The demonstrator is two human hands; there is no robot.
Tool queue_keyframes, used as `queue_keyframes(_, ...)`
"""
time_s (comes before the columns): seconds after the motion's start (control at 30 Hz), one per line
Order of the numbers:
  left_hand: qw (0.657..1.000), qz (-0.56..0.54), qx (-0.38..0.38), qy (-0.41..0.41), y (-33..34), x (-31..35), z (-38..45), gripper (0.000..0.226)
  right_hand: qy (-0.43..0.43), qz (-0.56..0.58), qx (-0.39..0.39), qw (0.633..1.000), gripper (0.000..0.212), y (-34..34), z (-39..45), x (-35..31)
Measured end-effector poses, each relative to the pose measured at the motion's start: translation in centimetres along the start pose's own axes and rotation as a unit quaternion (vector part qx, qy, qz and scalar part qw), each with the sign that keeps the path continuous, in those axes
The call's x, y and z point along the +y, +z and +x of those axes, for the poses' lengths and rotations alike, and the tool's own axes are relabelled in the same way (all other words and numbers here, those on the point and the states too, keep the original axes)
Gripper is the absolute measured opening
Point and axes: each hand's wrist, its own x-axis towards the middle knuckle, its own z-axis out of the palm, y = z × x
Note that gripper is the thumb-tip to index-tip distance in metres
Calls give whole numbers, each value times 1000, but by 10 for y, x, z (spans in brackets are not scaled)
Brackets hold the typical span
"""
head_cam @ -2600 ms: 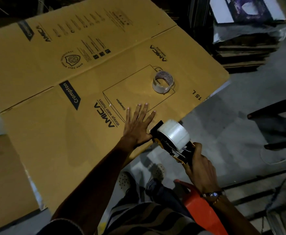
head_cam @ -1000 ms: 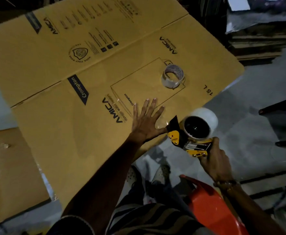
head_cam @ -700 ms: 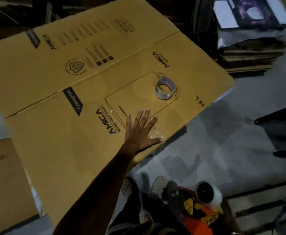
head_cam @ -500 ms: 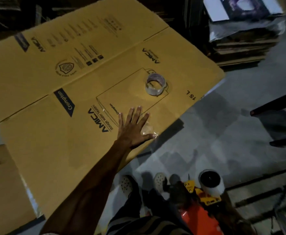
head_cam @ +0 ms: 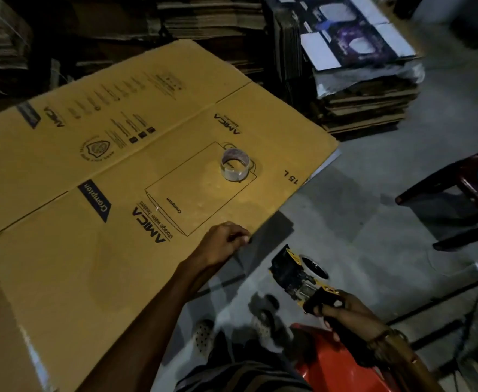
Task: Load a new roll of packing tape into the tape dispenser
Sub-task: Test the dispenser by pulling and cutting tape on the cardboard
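In right hand: tape dispenser.

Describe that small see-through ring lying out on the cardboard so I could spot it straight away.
Find the big flattened brown carton spread over the floor. Inside the outlined rectangle printed on it, near its far right corner, lies a nearly spent tape roll. It is the only loose thing on the carton: a thin clear hoop, open through the middle.

tape roll mostly hidden behind dispenser, chair cropped

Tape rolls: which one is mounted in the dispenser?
The white roll, on the dispenser held by the right hand. The nearly spent roll lies loose on the cardboard.
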Motion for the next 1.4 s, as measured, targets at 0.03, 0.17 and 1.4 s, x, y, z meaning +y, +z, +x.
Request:
queue_keyframes(0.03,999,-29,-13,2,-1,7,-3,20,2,10,5,1000,17,0,2,-5)
queue_keyframes(0.17,995,-88,-48,2,-3,28,-8,23,13,0,-18,1000,28,0,8,-26)
queue_keyframes(1.4,806,-436,287,-280,-152,-27,25,56,-374,-535,47,757,47,96,175,-275)
